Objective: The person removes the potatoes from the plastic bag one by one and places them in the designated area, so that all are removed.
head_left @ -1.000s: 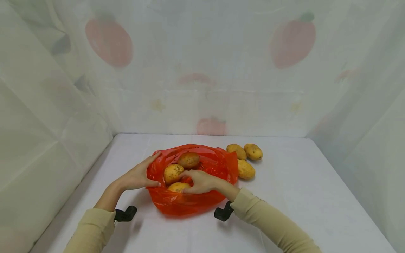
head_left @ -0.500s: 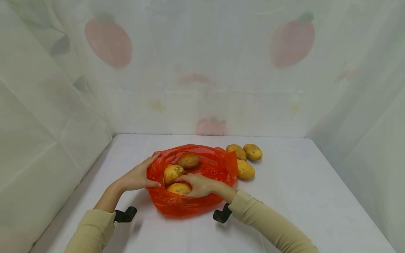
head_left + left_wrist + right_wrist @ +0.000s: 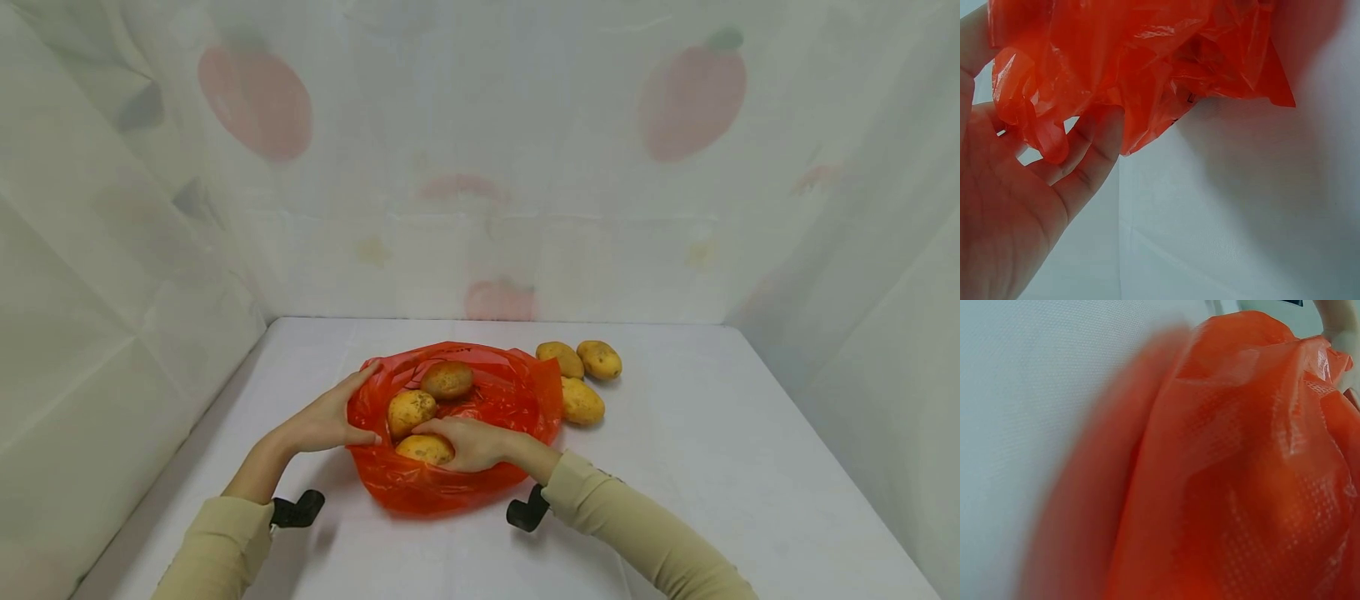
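Observation:
A red plastic bag (image 3: 457, 492) lies with its mouth spread wide, several potatoes inside. My left hand (image 3: 324, 419) holds the bag's left rim, thumb at the near side and fingers at the far side. In the left wrist view, the red film (image 3: 1166, 56) drapes over those fingers. Reaching into the bag, my right hand (image 3: 474, 443) grips the nearest potato (image 3: 425, 449) from its right side. Behind it sit another potato (image 3: 411, 412) and a browner potato (image 3: 447, 380). The right wrist view shows mostly the bag's outer wall (image 3: 1241, 456); the right fingers are hidden there.
Just right of the bag, three loose potatoes lie on the white table (image 3: 712, 467): a front potato (image 3: 582, 402) partly behind the bag's edge, a back-left potato (image 3: 561, 358) and a back-right potato (image 3: 600, 360). White curtains (image 3: 585, 167) enclose the back and sides.
My right hand has shifted slightly down and closed round the nearest potato, which shows more of its surface than before. The left hand and the bag stay in place.

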A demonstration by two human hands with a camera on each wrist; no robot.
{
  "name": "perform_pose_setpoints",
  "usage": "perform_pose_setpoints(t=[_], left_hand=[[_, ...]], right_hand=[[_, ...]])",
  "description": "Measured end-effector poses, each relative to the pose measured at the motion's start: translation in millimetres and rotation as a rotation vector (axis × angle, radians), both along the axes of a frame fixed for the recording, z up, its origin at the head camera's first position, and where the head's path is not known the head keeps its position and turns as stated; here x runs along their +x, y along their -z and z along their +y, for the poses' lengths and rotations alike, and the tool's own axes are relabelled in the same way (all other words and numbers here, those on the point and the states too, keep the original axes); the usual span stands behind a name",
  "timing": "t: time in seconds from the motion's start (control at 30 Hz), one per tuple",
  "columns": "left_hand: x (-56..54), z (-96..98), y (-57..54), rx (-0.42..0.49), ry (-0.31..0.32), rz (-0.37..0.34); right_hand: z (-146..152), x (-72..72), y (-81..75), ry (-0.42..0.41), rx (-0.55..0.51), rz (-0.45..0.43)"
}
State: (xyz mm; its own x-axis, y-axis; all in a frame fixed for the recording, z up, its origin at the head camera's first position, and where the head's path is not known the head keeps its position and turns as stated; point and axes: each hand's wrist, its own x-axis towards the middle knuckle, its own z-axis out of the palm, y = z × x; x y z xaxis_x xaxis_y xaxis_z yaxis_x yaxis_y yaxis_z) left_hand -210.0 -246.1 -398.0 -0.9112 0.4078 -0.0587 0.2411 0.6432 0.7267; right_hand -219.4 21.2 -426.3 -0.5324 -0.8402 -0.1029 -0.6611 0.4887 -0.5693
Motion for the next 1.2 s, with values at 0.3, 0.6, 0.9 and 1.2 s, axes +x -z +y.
perform_pose_setpoints(t=[0.3,0.6,0.9,1.2], left_hand=[[-1.0,-0.1,-1.9,0.013,0.008,-0.02],[-1.0,0.5,-3.6,0.016,0.011,-0.022],[-1.2,1.2,-4.3,0.013,0.017,-0.023],[-0.7,1.1,-5.6,-0.001,0.024,-0.001]], right_hand=[[3,-0.3,-3.0,0.014,-0.019,0.012],[11,-2.6,-8.1,0.032,-0.033,0.05],[22,-6.0,-20.1,0.056,-0.07,0.013],[32,-13.0,-29.7,0.073,-0.12,0.01]])
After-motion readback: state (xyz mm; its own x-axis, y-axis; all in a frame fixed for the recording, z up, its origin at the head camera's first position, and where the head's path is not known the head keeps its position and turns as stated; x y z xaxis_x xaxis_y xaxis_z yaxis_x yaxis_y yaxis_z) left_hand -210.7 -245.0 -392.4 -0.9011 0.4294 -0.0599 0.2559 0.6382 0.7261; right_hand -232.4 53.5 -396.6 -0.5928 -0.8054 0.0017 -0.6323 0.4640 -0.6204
